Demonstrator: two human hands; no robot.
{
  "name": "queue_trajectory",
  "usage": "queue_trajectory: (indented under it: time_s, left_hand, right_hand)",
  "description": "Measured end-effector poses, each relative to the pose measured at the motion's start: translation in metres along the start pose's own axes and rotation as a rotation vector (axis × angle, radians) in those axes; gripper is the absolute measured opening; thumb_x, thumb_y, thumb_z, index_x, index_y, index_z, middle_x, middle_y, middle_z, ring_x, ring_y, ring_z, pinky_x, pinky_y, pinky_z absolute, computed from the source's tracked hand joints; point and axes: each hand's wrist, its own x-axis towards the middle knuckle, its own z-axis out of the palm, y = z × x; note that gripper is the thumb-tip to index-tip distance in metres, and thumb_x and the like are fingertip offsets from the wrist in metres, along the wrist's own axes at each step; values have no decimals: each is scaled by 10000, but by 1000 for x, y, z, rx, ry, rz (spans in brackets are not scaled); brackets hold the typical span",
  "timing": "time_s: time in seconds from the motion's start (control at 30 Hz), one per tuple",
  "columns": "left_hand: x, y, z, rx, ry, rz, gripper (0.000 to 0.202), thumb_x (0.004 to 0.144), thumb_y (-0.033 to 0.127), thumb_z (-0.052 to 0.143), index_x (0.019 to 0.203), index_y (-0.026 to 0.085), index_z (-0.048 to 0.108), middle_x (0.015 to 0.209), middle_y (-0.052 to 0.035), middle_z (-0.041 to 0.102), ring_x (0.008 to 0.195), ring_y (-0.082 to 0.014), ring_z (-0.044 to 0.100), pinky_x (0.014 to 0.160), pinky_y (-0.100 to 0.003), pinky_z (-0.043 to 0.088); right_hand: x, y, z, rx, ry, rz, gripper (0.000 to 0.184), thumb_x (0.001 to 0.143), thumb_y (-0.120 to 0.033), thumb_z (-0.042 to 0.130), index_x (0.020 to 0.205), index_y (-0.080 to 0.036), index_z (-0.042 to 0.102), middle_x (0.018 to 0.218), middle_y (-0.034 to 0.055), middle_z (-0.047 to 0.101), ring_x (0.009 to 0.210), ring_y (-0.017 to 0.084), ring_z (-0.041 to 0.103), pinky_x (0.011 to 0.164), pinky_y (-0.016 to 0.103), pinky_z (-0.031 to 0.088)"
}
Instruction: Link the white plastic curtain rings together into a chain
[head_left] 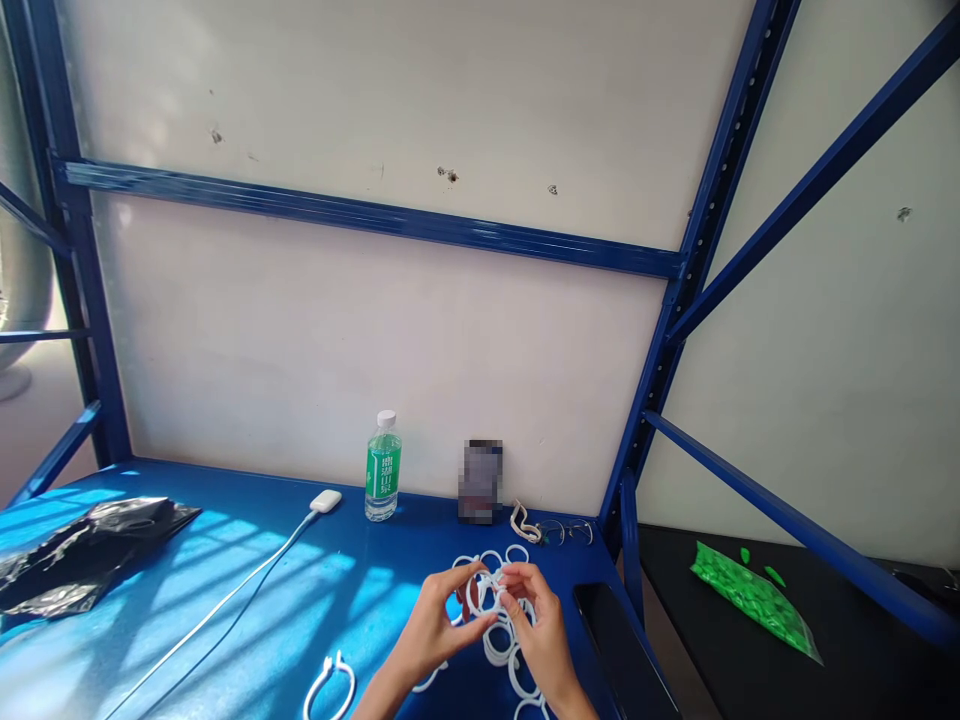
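My left hand (442,615) and my right hand (538,625) meet over the blue table, both gripping a white plastic ring (470,596) that resembles a shower curtain ring. The left thumb and fingers curve around its left side. On its right side, the right thumb and fingers are pinched together. More white rings (498,648) trail toward the table's front, overlapping one another; I cannot tell whether they are linked. Several others lie just behind the fingers. A separate white ring (330,688) with a gap at its top rests left of my left forearm.
A blue table (277,630) carries a water bottle (383,468), a blurred upright box (480,482), glasses (566,532), a black phone (622,650), a white charger with cable (325,501) and a black plastic bag (94,555). Blue rack posts frame it. Right, a bag of green pieces (754,598) lies on a black surface.
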Motion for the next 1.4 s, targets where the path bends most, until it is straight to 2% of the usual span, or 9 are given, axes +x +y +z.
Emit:
queue_trajectory:
  time_s: [0.17, 0.47, 0.67, 0.87, 0.97, 1.07, 1.13, 1.27, 1.4]
  left_hand:
    - [-1, 5, -1, 23, 21, -28, 498, 687, 530, 695, 1062, 202, 691, 802, -53, 737, 729, -212, 666, 791, -348, 541]
    - [-3, 2, 1, 87, -1, -26, 508, 726, 563, 649, 1089, 208, 668, 809, -52, 725, 775, -216, 655, 800, -329, 515]
    - [3, 5, -13, 301, -150, 51, 473, 785, 601, 540, 1039, 212, 627, 898, -55, 694, 725, -190, 611, 676, -283, 467]
    - [2, 3, -30, 547, -398, -117, 285, 723, 489, 593, 808, 229, 670, 674, -12, 675, 745, -221, 619, 645, -273, 418]
    - [1, -3, -36, 598, -516, -182, 308, 650, 488, 643, 821, 236, 695, 698, -17, 698, 741, -232, 629, 635, -284, 420]
    - [-1, -11, -36, 594, -579, -231, 415, 557, 499, 707, 883, 244, 704, 797, -30, 721, 764, -250, 640, 605, -285, 424]
    - [-3, -16, -34, 588, -596, -229, 418, 543, 435, 716, 916, 248, 701, 830, -31, 723, 772, -252, 644, 594, -280, 424]
    - [-4, -19, -28, 556, -588, -166, 245, 618, 242, 595, 838, 234, 704, 770, -16, 722, 715, -215, 640, 581, -262, 412]
    - [0, -8, -26, 360, -484, -123, 187, 731, 231, 518, 832, 211, 674, 671, 15, 685, 629, -150, 596, 598, -232, 402]
  right_hand:
    - [-2, 1, -1, -38, 13, -44, 211, 904, -396, 539, 1010, -215, 526, 780, 13, 623, 720, 175, 625, 703, 269, 508]
    - [-2, -6, -2, -96, -12, -72, 162, 913, -366, 514, 887, -211, 557, 764, 14, 614, 718, 172, 607, 693, 257, 487]
    - [3, 5, -4, -203, -18, -32, 176, 928, -350, 505, 942, -212, 612, 897, 50, 662, 822, 195, 630, 758, 275, 493]
    - [8, 18, -14, -360, -15, -14, 200, 932, -300, 443, 870, -212, 612, 850, 63, 648, 801, 212, 626, 731, 302, 498]
    - [7, 20, -14, -441, -44, -10, 184, 918, -249, 433, 862, -221, 606, 842, 55, 647, 788, 212, 624, 727, 309, 496]
    - [5, 21, -12, -509, -50, -10, 150, 893, -209, 453, 861, -231, 598, 821, 40, 646, 745, 207, 623, 702, 304, 496]
    - [5, 22, -11, -538, -34, -15, 134, 887, -207, 466, 859, -236, 593, 802, 34, 645, 718, 207, 622, 677, 301, 496]
    - [6, 21, -13, -541, 8, -33, 132, 906, -233, 461, 858, -237, 583, 813, 42, 643, 753, 222, 622, 679, 316, 499]
    - [6, 8, -13, -451, -62, -122, 139, 918, -200, 442, 919, -237, 576, 888, 48, 638, 856, 220, 608, 761, 328, 492]
